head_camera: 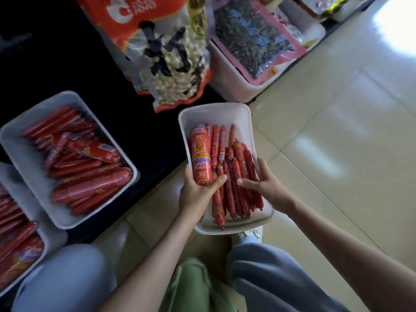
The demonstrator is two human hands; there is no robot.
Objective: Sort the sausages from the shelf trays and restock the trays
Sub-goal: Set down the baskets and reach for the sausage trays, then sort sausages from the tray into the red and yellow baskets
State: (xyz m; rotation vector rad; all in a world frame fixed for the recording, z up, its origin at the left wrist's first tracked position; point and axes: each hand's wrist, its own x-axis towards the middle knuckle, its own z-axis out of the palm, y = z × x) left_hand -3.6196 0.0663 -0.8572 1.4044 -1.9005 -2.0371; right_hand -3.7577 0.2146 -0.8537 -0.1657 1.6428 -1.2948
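Left hand (198, 190) around away-pointing thick sausage (201, 152)

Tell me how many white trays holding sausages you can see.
3: the middle tray over the floor tiles; the left tray on the dark shelf; the corner tray at lower left, partly cut off. Others may lie out of view.

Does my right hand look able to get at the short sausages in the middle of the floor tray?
Probably yes. The short sausages lie uncovered on top, just beyond the right hand, which holds the thin sausages. The left hand grips the fat sausage, off to the side.
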